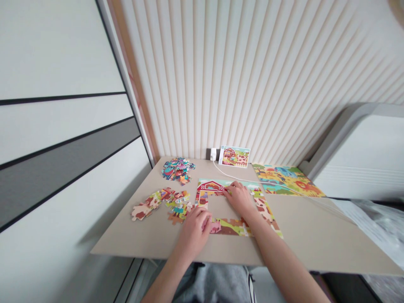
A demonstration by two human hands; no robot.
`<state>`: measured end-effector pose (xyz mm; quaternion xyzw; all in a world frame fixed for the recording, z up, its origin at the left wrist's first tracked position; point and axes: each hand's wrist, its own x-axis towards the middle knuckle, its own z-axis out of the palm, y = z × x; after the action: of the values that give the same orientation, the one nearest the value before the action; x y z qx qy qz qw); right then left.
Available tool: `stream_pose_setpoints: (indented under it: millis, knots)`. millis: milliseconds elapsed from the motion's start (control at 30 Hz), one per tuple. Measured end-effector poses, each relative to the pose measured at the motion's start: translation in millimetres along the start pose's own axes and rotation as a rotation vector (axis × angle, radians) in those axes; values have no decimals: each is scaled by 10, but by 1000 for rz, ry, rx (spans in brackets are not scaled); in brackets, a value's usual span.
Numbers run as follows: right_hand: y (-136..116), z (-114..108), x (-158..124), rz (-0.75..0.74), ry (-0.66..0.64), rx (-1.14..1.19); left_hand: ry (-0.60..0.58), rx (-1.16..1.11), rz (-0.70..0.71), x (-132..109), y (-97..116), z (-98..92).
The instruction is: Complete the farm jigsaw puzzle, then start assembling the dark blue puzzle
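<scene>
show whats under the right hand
The right hand covers the farm jigsaw border's top edge; pieces show at its fingertips, but what's under the palm is hidden.

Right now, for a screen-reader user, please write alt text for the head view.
A person's left hand and right hand rest on the border of a partly built farm jigsaw on a beige table. Loose pieces lie to the left; a picture card and another puzzle sit behind.

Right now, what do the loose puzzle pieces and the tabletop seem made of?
The loose puzzle pieces look like printed cardboard: thin, flat, die-cut shapes with a smooth coated face. The tabletop seems a matte beige board or laminate, with no wood grain showing, though the look leaves its core open.
</scene>
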<state>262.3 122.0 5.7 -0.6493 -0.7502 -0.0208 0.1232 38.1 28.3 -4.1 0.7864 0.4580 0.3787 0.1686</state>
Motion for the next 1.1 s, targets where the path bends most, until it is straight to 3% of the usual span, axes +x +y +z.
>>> stream_pose_setpoints:
  millis: [667, 900, 1100]
  knots:
    - [27, 75, 26, -184, 23, 160, -9, 9, 11, -9, -20, 15]
    - [310, 21, 20, 24, 126, 240, -14, -3, 5, -12, -4, 1]
    - [394, 0, 18, 41, 26, 220, -18, -10, 0, -9, 5, -6]
